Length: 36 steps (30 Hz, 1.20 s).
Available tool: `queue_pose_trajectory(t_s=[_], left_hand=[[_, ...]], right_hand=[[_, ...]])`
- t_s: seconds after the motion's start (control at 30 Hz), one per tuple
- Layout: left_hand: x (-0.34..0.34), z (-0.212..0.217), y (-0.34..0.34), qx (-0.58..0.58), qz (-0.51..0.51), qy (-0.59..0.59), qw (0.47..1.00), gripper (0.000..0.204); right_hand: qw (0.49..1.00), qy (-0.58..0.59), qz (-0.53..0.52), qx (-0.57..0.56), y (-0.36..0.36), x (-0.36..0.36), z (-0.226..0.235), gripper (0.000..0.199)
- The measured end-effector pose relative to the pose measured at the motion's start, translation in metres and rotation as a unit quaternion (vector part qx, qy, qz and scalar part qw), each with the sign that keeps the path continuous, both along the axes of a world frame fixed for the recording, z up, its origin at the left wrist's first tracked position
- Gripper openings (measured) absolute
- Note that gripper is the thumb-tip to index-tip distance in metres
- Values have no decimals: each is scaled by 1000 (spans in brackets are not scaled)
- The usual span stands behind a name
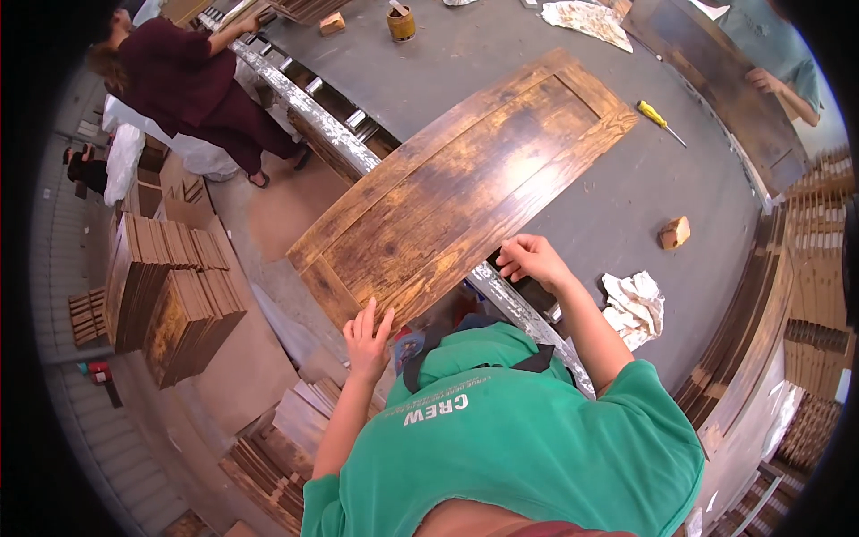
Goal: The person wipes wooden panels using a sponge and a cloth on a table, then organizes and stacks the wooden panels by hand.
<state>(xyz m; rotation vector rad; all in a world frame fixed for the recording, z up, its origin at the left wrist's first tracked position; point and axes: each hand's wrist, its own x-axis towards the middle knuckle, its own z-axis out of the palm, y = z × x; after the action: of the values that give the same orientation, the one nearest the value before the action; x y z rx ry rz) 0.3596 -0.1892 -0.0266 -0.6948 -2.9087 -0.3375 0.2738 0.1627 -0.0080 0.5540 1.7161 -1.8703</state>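
A brown wooden door panel (447, 190) with a raised frame and dark, mottled stain lies slantwise in front of me. Its far part rests over the grey worktable, while the near left end juts past the table's edge. At that near end, my left hand (365, 340) touches the panel's corner, fingers stretched and spread. My right hand (534, 261) is beside the near long edge, its fingers curled together; whatever they hold, if anything, is hidden.
On the grey table (617, 206) lie a yellow screwdriver (653, 114), a wood block (674, 233), a white rag (635, 309) and a yellow tin (401, 24). Stacked panels (192, 313) stand left. One person (197, 80) works far left; another's hand (763, 80) holds a panel at right.
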Motion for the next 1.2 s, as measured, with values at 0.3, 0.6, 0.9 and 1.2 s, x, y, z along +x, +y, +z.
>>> queue_pose_trajectory(t_s=[0.3, 0.6, 0.9, 1.2], left_hand=[[15, 24, -17, 117, 160, -10, 980, 72], [12, -46, -78, 623, 550, -285, 477, 52], [-4, -38, -60, 676, 477, -330, 455, 36], [1, -41, -57, 680, 489, -336, 430, 38]], right_hand=[[979, 130, -110, 116, 55, 16, -21, 22], [975, 121, -130, 134, 50, 27, -29, 22], [979, 101, -98, 147, 25, 28, -29, 20], [996, 48, -43, 68, -3, 23, -25, 23]])
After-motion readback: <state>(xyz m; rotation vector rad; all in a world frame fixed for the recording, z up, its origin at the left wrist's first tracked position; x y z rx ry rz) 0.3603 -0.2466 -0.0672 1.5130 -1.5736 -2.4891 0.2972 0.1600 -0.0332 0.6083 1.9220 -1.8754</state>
